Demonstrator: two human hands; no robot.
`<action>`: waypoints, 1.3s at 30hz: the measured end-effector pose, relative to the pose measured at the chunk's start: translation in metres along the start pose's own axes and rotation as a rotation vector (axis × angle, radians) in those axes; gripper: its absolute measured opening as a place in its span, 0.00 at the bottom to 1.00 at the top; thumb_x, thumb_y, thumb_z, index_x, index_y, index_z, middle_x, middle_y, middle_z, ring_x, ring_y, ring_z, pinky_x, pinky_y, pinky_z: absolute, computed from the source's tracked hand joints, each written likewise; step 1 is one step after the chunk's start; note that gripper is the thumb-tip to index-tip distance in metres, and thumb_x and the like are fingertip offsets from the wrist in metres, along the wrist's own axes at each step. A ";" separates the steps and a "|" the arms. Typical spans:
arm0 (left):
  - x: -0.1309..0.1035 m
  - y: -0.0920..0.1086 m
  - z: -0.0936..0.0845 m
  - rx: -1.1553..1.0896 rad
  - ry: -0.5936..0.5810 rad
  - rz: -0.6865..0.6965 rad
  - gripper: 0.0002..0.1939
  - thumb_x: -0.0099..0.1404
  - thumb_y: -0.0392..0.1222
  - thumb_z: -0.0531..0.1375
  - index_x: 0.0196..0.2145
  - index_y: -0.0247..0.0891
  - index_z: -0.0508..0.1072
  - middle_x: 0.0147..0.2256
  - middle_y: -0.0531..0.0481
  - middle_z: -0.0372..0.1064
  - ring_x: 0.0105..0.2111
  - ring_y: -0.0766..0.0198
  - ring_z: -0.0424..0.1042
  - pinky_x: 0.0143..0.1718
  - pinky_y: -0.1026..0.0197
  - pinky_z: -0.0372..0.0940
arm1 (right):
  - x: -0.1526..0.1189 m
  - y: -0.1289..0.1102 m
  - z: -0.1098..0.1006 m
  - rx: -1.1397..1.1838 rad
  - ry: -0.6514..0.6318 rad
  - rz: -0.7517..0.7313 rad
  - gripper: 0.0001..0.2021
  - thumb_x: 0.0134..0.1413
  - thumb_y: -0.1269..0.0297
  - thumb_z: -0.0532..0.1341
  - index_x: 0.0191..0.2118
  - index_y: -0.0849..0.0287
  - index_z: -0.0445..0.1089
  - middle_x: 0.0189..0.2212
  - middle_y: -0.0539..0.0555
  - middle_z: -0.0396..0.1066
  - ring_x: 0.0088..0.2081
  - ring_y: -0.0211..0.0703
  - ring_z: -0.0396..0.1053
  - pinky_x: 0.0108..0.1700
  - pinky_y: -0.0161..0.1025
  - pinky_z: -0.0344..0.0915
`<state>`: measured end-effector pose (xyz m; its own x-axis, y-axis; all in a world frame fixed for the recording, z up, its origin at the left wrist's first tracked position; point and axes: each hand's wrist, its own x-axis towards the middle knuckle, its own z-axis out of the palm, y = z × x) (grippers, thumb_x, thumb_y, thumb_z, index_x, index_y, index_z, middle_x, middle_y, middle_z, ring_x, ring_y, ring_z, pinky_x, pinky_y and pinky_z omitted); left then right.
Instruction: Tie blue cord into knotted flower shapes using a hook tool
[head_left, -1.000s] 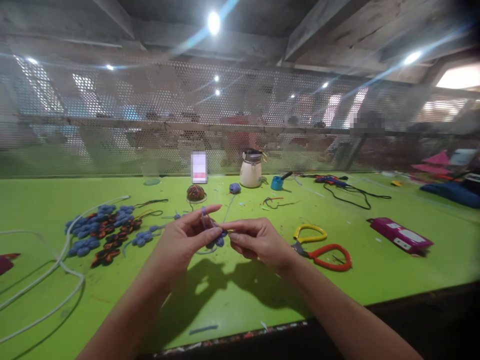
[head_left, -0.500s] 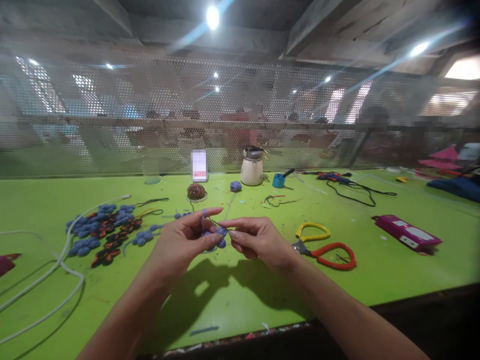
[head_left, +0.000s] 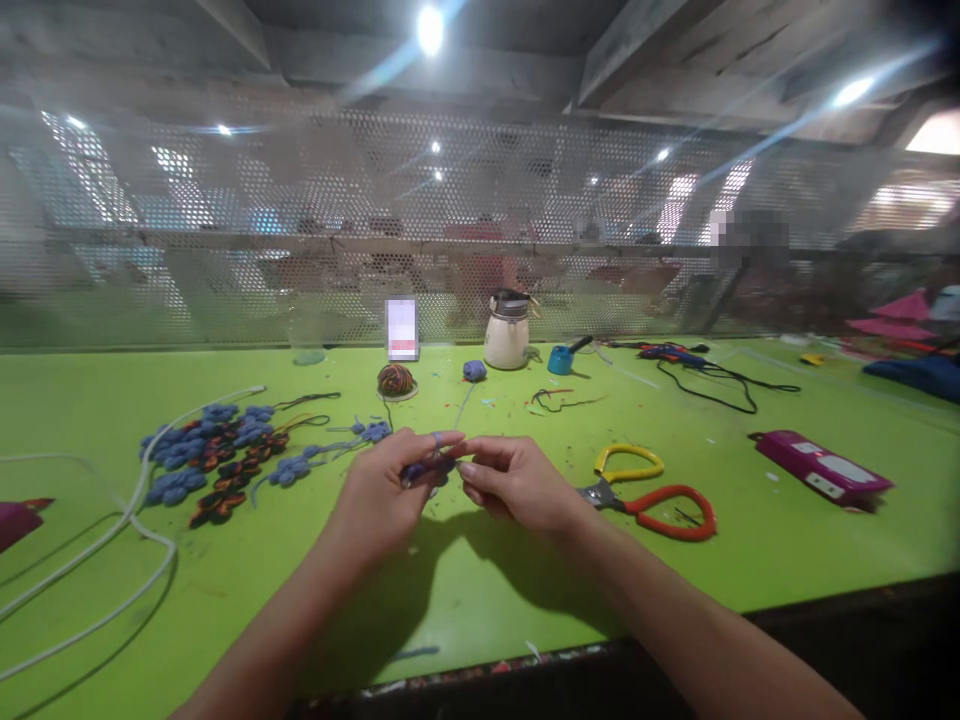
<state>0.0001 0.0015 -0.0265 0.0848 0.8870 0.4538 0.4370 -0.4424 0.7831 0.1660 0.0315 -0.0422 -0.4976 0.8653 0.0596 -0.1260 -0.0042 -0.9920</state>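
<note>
The left hand (head_left: 382, 485) has rolled inward, its forefinger lowered toward the right hand (head_left: 517, 485). It pinches the purple crochet piece (head_left: 418, 469) above the bench (head_left: 465, 600); whether the right hand's fingertips grip it, I cannot tell.

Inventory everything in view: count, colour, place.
table: 1, green, foreground
yarn piece: 1, purple, centre
phone: 1, pale, back
small yarn ball: 1, purple, back centre
larger yarn ball: 1, multicoloured, before phone
flower pieces: several, blue, black-orange, left
cable: uncounted, white, left
flask: 1, cream, back centre
pot: 1, blue, beside flask
scissors: 1, yellow and red, right
magenta items: 2, far left, far right
mesh: 1, grey, behind table
clutter: uncounted, mixed, right edge
left hand: 1, bare, holding yarn piece
right hand: 1, bare, beside it
</note>
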 end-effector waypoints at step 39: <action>-0.002 0.008 0.001 -1.014 0.017 -0.330 0.21 0.48 0.30 0.69 0.41 0.37 0.71 0.27 0.54 0.70 0.29 0.67 0.71 0.34 0.65 0.65 | -0.008 -0.004 0.009 0.218 -0.008 -0.269 0.12 0.49 0.62 0.67 0.40 0.59 0.75 0.17 0.46 0.66 0.15 0.26 0.55 0.15 0.27 0.48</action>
<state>0.0043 -0.0038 -0.0222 0.0828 0.9846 0.1539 -0.5137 -0.0902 0.8532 0.1629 0.0204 -0.0382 -0.4286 0.8459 0.3173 -0.4333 0.1157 -0.8938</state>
